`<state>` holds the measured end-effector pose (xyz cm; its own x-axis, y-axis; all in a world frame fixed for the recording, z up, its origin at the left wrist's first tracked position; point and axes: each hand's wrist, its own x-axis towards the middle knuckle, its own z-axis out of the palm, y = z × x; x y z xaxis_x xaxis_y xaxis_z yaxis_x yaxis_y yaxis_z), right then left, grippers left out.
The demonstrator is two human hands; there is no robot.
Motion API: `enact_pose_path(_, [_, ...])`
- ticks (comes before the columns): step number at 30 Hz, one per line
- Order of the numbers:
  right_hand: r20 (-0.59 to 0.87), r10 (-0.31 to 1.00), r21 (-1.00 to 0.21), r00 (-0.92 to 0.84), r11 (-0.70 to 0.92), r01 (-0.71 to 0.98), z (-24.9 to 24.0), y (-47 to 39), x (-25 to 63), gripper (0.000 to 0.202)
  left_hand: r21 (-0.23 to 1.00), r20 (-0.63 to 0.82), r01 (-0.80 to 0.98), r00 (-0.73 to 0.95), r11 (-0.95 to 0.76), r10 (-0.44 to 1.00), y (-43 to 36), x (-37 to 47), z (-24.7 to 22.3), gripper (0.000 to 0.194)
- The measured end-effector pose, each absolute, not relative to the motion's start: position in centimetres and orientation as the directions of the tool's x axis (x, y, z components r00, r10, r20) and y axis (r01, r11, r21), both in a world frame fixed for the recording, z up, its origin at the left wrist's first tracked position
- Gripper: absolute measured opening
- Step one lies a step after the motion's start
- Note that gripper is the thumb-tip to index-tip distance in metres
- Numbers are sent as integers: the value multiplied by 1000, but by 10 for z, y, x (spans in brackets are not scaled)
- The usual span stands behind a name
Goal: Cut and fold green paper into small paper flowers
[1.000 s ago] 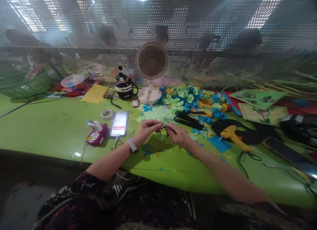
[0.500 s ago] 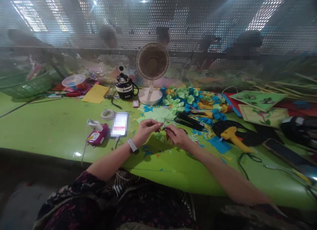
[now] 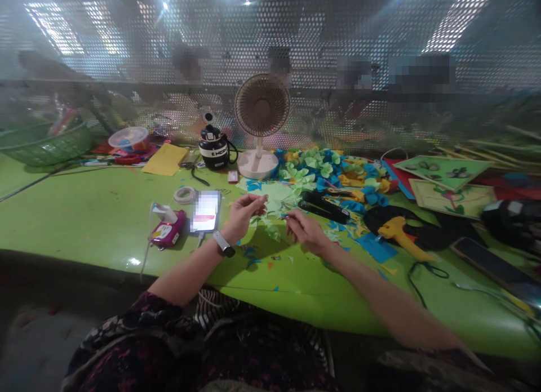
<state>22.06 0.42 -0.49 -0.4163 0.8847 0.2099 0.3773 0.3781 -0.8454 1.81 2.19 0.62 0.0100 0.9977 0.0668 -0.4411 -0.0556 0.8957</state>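
Observation:
My left hand (image 3: pixel 242 216), with a watch (image 3: pixel 224 244) at the wrist, hovers over the middle of the green table. Its fingers are curled closed, and whatever they may hold is too small to make out. To its right, my right hand (image 3: pixel 307 232) is closed in a pinch. A small dark tip shows at those fingertips, but its kind is unclear. Light green paper pieces (image 3: pixel 276 196) lie just beyond and between the hands. A black stapler (image 3: pixel 324 206) rests behind my right hand. Folded paper flowers (image 3: pixel 313 168) in green, blue and yellow are heaped farther back.
A lit phone (image 3: pixel 204 212), a tape roll (image 3: pixel 185 195) and a purple charger block (image 3: pixel 169 230) with a cable are left of my hands. A fan (image 3: pixel 258 162) and a black bottle (image 3: pixel 213 152) stand behind. At right lie a yellow glue gun (image 3: pixel 399 231) and a dark phone (image 3: pixel 490 262).
My hands have come apart from where their fingertips met. The left hand has moved left, while the right has stayed nearly in place. The paper under them looks shifted.

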Motion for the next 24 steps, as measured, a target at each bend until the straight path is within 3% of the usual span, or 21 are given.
enact_pose_path(5, [161,954,-978,-253,190,92,2,6,225,23,928,34,-364,285,76,958,15,19,7,39])
enact_pose_path(8, [83,962,-994,-262,100,53,7,4,223,27,941,30,-324,376,101,926,13,20,2,39])
enact_pose_path(14, [-62,920,-998,-388,-51,38,11,-1,215,36,946,122,-324,362,3,924,16,21,-9,35])
enact_pose_path(19, [-93,886,-990,-454,-129,-48,12,-7,209,41,961,180,-258,300,-102,937,16,22,-7,34])
enact_pose_path(24, [-89,891,-987,-445,-138,-79,11,-11,205,42,959,163,-273,311,-76,936,14,25,-7,34])
